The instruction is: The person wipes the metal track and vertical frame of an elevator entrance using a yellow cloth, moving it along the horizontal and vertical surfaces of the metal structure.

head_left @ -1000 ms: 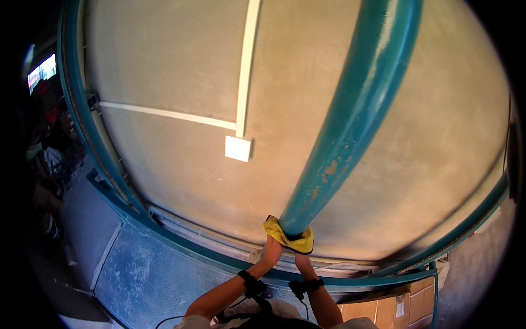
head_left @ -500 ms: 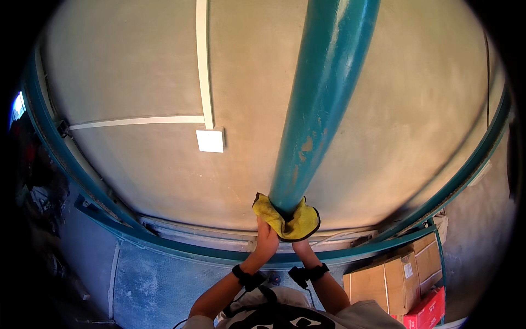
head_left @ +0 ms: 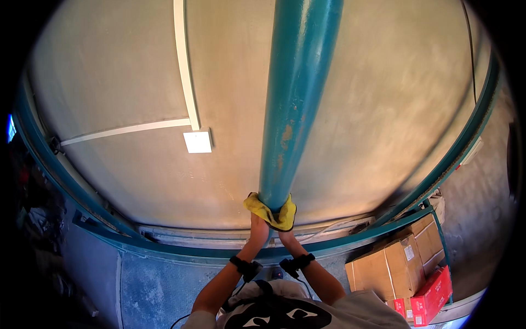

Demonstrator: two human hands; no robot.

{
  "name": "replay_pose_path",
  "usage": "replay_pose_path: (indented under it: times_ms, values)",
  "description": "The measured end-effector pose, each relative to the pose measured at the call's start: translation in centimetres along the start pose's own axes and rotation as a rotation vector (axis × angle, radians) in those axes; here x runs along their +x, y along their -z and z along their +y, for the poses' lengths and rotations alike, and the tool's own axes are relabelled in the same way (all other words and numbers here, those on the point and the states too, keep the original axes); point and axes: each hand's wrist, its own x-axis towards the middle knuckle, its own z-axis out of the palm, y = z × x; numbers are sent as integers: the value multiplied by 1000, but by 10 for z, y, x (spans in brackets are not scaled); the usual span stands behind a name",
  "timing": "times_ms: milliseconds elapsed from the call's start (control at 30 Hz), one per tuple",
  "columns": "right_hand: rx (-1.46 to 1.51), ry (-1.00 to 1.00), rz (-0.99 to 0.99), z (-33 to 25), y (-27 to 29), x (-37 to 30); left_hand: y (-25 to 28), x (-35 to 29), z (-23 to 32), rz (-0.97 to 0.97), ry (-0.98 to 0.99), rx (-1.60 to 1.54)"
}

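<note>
A yellow cloth (head_left: 282, 220) with a dark edge is wrapped round the near side of a thick teal pole (head_left: 296, 93). My left hand (head_left: 259, 227) grips the cloth from the left and below. From the right, my right hand (head_left: 286, 236) presses it to the pole, mostly covered by the cloth. The fingers of both hands are largely hidden under the fabric. Above the cloth, the paint on the pole is chipped in a few brownish patches. Each wrist wears a black strap with a small device.
Behind the pole stands a beige wall with white cable trunking (head_left: 185, 71) and a white square plate (head_left: 198, 141). A teal rail (head_left: 203, 253) curves across below. Cardboard boxes (head_left: 378, 271) and a red box (head_left: 433, 296) are stacked at the lower right; dark clutter lies far left.
The view has shifted, so the pole and wall fittings appear farther left. Both hands still hold the cloth round the pole, and it sits lower beneath the chipped patches.
</note>
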Motion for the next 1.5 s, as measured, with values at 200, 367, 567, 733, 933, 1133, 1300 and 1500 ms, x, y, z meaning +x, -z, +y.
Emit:
replay_pose_path:
  times_ms: [200,367,567,733,933,1133,1300,1500]
  values:
    - [-12,53,60,-19,6,32,-5,21,28,-44,-104,81]
    - [53,25,163,-31,1,47,-25,29,77,-14,-68,86]
    - [90,73,245,-36,2,61,-39,32,89,62,-230,230]
    - [84,63,229,-72,14,74,-52,38,128,52,-240,7]
    - [282,74,109,-47,33,104,-63,53,146,5,-380,133]
    - [321,107,139,-90,38,136,-65,69,190,10,-519,267]
    - [539,-29,41,-128,57,170,-88,94,231,-4,-557,160]
    - [412,24,6,-143,72,180,-79,113,254,40,-676,418]
